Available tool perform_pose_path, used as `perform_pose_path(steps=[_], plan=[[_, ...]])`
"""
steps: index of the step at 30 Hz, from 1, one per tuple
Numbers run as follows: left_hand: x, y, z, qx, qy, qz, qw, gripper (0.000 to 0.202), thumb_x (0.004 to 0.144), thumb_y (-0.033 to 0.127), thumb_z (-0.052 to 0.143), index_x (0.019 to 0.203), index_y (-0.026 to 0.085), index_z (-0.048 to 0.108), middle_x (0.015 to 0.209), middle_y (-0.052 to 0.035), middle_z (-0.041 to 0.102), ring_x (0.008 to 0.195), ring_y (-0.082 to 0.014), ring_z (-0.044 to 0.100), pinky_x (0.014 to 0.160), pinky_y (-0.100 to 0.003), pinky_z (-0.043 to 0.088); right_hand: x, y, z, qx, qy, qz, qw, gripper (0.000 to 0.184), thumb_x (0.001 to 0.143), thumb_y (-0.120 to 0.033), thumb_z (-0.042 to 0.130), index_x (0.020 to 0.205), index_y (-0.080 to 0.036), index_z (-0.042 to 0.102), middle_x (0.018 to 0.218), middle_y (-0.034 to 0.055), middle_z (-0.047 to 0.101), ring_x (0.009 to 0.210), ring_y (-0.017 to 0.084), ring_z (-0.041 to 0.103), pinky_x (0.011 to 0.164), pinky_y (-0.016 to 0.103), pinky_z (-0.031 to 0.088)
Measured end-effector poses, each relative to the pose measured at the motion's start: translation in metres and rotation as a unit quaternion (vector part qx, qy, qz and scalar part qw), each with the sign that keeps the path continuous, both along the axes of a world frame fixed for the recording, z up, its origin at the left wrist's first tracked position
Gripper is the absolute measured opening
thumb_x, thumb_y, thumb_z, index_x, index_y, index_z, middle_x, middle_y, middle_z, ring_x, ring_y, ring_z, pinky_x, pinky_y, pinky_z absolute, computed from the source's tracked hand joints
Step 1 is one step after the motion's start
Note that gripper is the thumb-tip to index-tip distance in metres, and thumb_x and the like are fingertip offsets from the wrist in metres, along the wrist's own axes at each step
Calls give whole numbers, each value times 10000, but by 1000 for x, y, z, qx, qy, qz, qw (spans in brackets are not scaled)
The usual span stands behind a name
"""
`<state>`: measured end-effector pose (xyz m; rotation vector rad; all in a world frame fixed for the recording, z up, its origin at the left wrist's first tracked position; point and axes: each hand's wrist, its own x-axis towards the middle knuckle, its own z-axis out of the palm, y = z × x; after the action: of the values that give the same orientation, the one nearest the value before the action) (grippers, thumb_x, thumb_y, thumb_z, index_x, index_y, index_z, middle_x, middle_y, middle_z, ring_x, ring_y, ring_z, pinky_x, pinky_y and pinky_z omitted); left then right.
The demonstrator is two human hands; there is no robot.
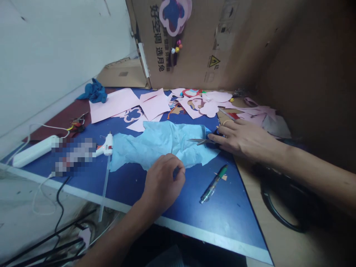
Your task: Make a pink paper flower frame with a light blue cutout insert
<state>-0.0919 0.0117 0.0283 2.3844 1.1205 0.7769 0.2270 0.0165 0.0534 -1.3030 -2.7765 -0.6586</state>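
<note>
A wrinkled light-blue sheet, like thin cloth or soft paper (139, 148), is spread across the dark blue tabletop. My left hand (165, 178) is at its near edge, thumb and forefinger pinched into a loop; whatever may be between the tips is too small to see. At the sheet's right end, my right hand (239, 137) has its fingers on the dark handles of a pair of scissors (198, 141). The blades point left over the sheet, slightly apart. A pen with a green end (213, 185) lies to the right of my left hand.
A white glue gun (107, 144) with a long glue stick touches the sheet's left end. Farther left are a white power strip (36, 151) and cords. Pink paper pieces (114, 104) and a blue cloth (96, 91) lie behind. Cardboard (194, 55) stands at the back.
</note>
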Motion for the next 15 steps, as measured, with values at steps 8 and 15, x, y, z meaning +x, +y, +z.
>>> perform_pose_path(steps=[8, 15], plan=[[19, -15, -8, 113, 134, 12, 984, 248, 907, 283, 793, 1090, 234, 633, 1204, -72, 736, 1083, -293, 674, 895, -467, 523, -3, -3, 3, 7, -32, -18, 999, 277, 1062, -190, 508, 1242, -211, 718, 941, 114, 703, 861, 298, 563, 771, 406, 333], [50, -5, -10, 97, 228, -39, 968, 125, 974, 297, 741, 1017, 200, 675, 1093, -82, 695, 1048, -299, 641, 828, -460, 509, -9, -2, 11, 4, -58, -16, 998, 270, 1078, -207, 481, 1183, -203, 730, 943, 112, 705, 865, 296, 556, 757, 402, 330]])
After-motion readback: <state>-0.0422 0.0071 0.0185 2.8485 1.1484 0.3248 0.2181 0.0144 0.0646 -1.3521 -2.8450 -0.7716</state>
